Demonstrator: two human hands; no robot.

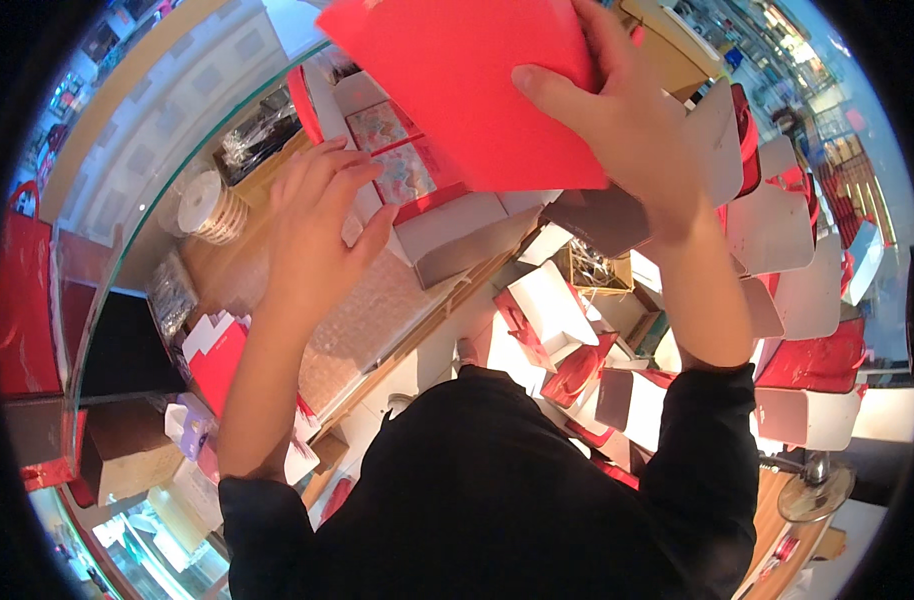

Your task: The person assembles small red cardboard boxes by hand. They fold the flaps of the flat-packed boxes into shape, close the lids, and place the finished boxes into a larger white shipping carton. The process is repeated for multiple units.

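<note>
My right hand [627, 120] grips a flat, bright red rectangular piece [477, 95], thumb on its near face and fingers round its right edge. Whether this is a folder, a bag or a lid I cannot tell. Below and to its left stands an open gift box [457, 235] with pale walls, partly covered by the red piece. Clear-topped packs [405, 172] with red borders lie inside it. My left hand [327, 200] is at the box's left side, its fingers apart and holding nothing. Contact between that hand and the box is not clear.
A ribbon spool [212, 208] and a dark tray of clear wrappers [262, 140] sit on the wooden counter [352, 335], beside a curved glass edge [142, 215]. Several white and red gift boxes [772, 230] stack up at right. Open boxes [552, 310] crowd the floor.
</note>
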